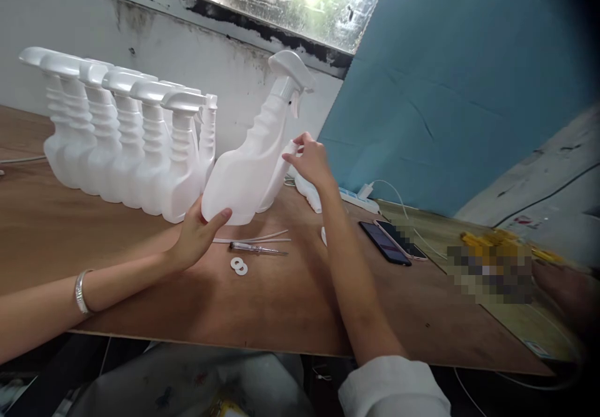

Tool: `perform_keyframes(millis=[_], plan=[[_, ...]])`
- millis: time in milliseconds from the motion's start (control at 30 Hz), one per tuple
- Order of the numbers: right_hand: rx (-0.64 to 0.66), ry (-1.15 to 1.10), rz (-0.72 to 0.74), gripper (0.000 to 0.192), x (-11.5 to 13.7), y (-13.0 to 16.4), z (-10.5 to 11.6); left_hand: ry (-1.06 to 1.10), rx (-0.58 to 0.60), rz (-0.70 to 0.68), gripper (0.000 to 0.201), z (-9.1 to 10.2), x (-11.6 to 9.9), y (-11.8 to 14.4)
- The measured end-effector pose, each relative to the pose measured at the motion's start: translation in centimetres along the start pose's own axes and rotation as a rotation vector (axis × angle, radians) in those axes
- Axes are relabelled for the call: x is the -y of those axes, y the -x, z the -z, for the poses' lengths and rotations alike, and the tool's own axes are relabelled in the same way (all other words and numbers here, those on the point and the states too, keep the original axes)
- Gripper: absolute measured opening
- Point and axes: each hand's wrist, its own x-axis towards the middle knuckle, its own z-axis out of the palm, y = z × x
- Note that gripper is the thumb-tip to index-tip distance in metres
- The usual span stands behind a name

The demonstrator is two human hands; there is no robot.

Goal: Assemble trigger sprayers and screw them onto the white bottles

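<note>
My left hand point(197, 234) grips the base of a white spray bottle point(246, 173), thumb on its side. The bottle leans right, its white trigger head point(288, 67) at the top. Just behind it, a second white bottle point(275, 179) is partly hidden and shows no trigger head. My right hand point(310, 159) has its fingers closed on this second bottle's neck. On the table below lie thin white tubes point(274, 237), a screwdriver with a clear handle point(255, 249) and flat white rings point(240, 269).
Several white spray bottles point(119, 135) stand in a row at the left. Another white bottle point(308, 193) lies behind my right forearm. Two phones point(385, 243) and a power strip point(360, 201) with a cable are on the right. A blue sheet point(450, 92) hangs behind.
</note>
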Motion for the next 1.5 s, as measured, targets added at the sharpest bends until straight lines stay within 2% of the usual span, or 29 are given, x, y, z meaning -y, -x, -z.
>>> perform_keyframes(millis=[167, 233, 333, 467, 600, 800, 967, 1167, 1267, 1333, 1400, 1467, 1500], plan=[[-0.086, 0.023, -0.103, 0.029, -2.5, 0.0, 1.4, -0.041, 0.007, 0.013, 0.036, 0.0, -0.4, 0.0], [-0.166, 0.072, -0.171, 0.028, -3.6, -0.1, 0.9, -0.059, 0.008, 0.0, 0.036, 0.0, -0.5, 0.1], [-0.234, 0.138, -0.278, 0.023, -5.1, 0.2, -1.0, -0.076, 0.009, -0.029, 0.037, 0.1, -0.4, 0.1], [-0.129, 0.208, -0.329, 0.024, -6.3, 1.5, -4.3, -0.082, 0.016, -0.04, 0.039, 0.0, -0.5, 0.0], [-0.044, 0.247, -0.344, 0.024, -7.3, 3.3, -6.5, -0.095, 0.006, -0.032, 0.04, 0.0, -0.5, 0.0], [0.064, 0.314, -0.461, 0.026, -8.3, 4.9, -8.2, -0.078, 0.026, 0.007, 0.037, 0.0, -0.4, 0.0], [0.116, 0.33, -0.517, 0.027, -8.2, 5.4, -8.3, -0.11, 0.034, 0.008, 0.039, 0.0, -0.5, 0.0], [0.187, 0.262, -0.527, 0.035, -6.6, 4.6, -6.6, -0.129, 0.051, 0.021, 0.039, 0.0, -0.4, -0.1], [0.241, 0.156, -0.482, 0.029, -5.0, 2.9, -4.5, -0.105, 0.061, 0.024, 0.038, 0.0, -0.3, 0.0], [0.296, 0.038, -0.407, 0.023, -3.5, 1.8, -2.3, -0.101, 0.059, 0.011, 0.037, 0.0, -0.3, 0.0], [0.353, -0.137, -0.284, 0.022, -1.5, 1.2, 0.5, -0.109, 0.045, -0.01, 0.038, 0.0, -0.3, 0.0], [0.433, -0.595, -0.047, 0.027, 0.8, 1.4, 3.4, -0.136, 0.021, -0.026, 0.04, 0.0, -0.3, 0.0], [0.443, -0.739, 0.013, 0.03, 2.0, 1.8, 4.8, -0.16, 0.009, -0.032, 0.041, 0.0, -0.3, 0.0]])
